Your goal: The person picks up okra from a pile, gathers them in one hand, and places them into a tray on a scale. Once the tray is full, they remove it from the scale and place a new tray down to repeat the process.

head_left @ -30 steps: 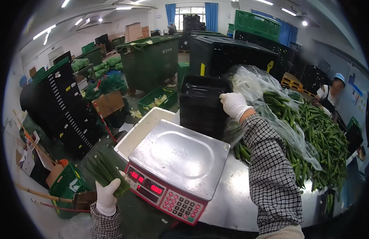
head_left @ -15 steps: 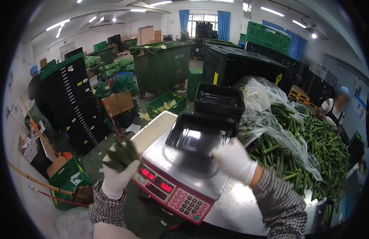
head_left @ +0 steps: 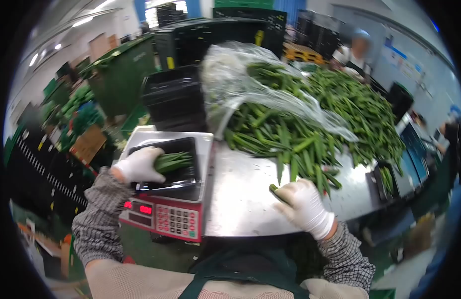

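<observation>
My gloved left hand (head_left: 142, 165) is closed round a bunch of okra (head_left: 173, 162), held over a black tray (head_left: 188, 182). The tray sits on the steel pan of a red scale (head_left: 165, 214) with lit red digits. At the near edge of the pile, my gloved right hand (head_left: 302, 204) pinches one okra pod (head_left: 279, 194) above the metal table (head_left: 245, 199). A big heap of okra (head_left: 350, 109) lies behind it, partly under clear plastic (head_left: 285, 102).
Stacked black trays (head_left: 173, 97) stand behind the scale. A small black tray with okra (head_left: 387, 179) is at the right. A co-worker (head_left: 357, 55) in a blue cap stands beyond the heap. A green bin (head_left: 123, 74) is at the back left.
The view has turned right. A black tray now sits on the scale pan. My left hand has brought its okra over it; my right hand has moved to the pile and holds a pod.
</observation>
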Action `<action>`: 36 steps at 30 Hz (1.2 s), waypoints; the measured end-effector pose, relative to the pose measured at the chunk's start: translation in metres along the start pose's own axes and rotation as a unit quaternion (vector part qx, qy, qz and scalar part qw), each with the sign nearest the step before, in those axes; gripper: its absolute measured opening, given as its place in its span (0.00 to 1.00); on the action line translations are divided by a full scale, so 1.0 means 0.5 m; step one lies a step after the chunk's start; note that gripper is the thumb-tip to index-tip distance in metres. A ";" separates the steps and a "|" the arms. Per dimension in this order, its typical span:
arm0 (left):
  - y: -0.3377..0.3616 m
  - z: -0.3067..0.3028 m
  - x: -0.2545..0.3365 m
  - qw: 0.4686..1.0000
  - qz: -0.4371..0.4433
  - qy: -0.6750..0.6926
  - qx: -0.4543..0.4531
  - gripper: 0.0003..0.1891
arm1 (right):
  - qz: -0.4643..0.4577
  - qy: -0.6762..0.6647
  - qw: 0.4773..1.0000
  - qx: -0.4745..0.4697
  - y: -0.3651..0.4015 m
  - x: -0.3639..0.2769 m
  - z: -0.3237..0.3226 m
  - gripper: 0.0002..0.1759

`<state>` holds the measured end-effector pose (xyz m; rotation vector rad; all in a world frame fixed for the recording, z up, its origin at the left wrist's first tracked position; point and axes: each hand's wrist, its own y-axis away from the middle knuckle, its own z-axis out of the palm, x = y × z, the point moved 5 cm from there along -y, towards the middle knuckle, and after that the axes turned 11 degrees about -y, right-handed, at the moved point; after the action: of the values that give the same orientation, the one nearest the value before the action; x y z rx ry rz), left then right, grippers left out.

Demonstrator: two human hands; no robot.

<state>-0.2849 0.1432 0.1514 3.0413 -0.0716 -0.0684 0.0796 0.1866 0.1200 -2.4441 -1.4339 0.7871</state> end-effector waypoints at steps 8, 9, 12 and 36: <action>0.106 -0.175 0.177 0.905 -0.005 0.247 0.346 0.16 | 0.259 -0.049 0.951 0.160 0.193 0.218 -0.074 0.07; 0.116 -0.171 0.236 0.904 0.058 0.228 0.358 0.15 | 0.261 -0.030 0.956 0.133 0.189 0.223 -0.057 0.08; 0.100 -0.055 0.369 0.886 0.207 0.322 0.261 0.12 | 0.301 0.040 0.952 0.033 0.172 0.220 0.011 0.15; -0.074 0.328 0.559 0.160 -0.065 0.979 -0.104 0.18 | 0.253 -0.156 0.952 0.067 0.116 0.165 0.108 0.12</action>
<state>-0.0121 0.1502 -0.0271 0.5173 0.3238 2.8085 0.1261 0.2226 0.0219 -2.6940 -0.7838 1.3772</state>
